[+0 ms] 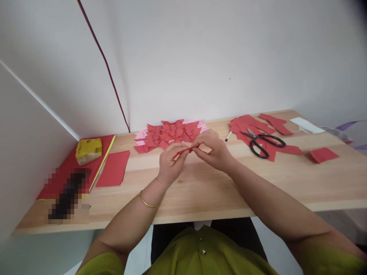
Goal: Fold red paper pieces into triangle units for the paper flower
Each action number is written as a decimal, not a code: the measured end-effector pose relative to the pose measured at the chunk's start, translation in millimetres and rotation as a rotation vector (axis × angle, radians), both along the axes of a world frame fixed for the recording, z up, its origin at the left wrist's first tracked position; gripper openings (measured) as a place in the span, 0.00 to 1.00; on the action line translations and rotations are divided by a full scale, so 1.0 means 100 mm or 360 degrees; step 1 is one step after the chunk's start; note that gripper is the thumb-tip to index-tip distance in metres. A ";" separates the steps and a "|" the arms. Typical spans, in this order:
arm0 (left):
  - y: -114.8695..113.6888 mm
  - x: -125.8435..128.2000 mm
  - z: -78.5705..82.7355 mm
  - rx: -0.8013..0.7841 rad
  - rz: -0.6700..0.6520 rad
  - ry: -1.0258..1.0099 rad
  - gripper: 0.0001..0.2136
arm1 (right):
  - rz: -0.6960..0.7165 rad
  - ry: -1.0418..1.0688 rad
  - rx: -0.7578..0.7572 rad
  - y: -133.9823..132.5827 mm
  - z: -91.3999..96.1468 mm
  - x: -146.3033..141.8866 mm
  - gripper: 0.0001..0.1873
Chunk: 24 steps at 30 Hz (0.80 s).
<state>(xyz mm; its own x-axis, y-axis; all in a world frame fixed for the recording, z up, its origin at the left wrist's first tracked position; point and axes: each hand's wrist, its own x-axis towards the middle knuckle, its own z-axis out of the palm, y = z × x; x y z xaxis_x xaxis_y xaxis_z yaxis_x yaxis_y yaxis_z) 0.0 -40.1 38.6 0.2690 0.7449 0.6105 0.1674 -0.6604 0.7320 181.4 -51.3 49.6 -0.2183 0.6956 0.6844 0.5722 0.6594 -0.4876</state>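
Observation:
Between my two hands, above the middle of the table, is a small folded piece of red paper [187, 149], mostly hidden by my fingers. My left hand [172, 162] pinches its left end between thumb and fingers. At the other end, my right hand [211, 149] has thumb and fingertips closed on the same paper. Just behind my hands lies a heap of folded red paper pieces [172, 131], with folded pink paper pieces [140, 135] showing at its edges.
Black-handled scissors [259, 142] lie on red paper scraps [248, 124] at right, near a marker [228, 136] and a red square [323, 154]. Left are stacked red sheets [113, 168], a yellow packet [88, 150] and a blurred dark object [69, 196]. A wall [183, 68] stands behind the table [200, 194].

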 end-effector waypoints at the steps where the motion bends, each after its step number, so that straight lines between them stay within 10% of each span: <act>1: 0.00 0.01 -0.01 -0.0076 -0.0029 -0.0037 0.06 | 0.0017 0.0012 -0.0031 0.00 0.00 0.00 0.03; 24: 0.03 0.08 -0.05 -0.0904 -0.0193 -0.0222 0.09 | 0.0076 0.0347 -0.0658 0.01 -0.04 -0.06 0.04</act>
<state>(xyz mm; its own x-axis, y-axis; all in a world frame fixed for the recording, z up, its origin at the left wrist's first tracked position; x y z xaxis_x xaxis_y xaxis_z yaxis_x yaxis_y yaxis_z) 8.3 -37.0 33.2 0.3185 0.9341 0.1612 -0.0081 -0.1674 0.9859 175.3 -50.4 45.7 -0.1382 0.9123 0.3855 0.4009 0.4075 -0.8205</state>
